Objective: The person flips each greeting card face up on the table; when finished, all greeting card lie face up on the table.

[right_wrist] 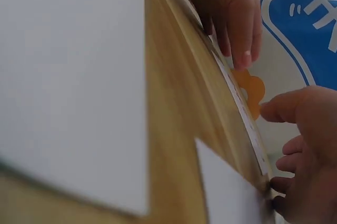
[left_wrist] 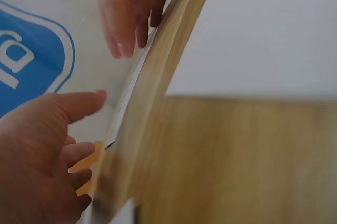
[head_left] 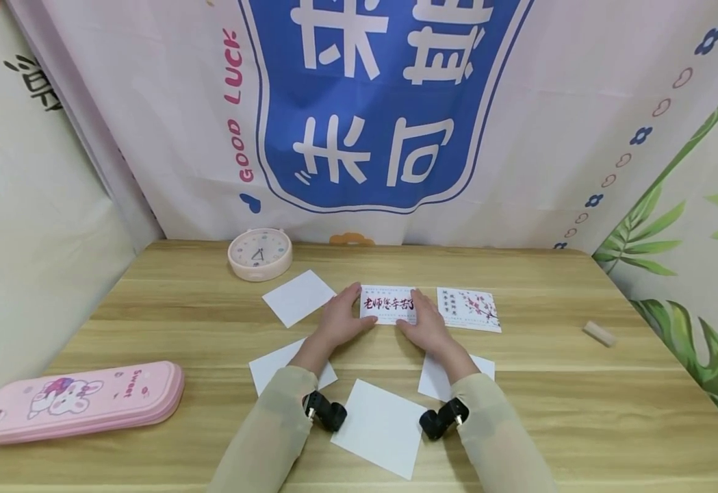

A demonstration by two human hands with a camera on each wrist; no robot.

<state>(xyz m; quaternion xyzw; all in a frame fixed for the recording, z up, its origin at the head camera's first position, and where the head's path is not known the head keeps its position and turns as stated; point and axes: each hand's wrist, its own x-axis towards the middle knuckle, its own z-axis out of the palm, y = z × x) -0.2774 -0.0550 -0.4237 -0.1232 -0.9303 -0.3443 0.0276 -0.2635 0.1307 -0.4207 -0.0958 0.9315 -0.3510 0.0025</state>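
Left grip (head_left: 339, 320), right grip (head_left: 428, 327) | lettered card (head_left: 387, 305) between — blossom card (head_left: 471, 309) beside

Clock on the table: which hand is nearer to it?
Left. The left hand is right of the clock, at the left edge of a card; the right hand is farther right, at its other edge.

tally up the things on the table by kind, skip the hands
Printed cards: 2
Blank white cards: 4
Pink clock: 1
Pink pencil case: 1
Small light-coloured block: 1
Total: 9
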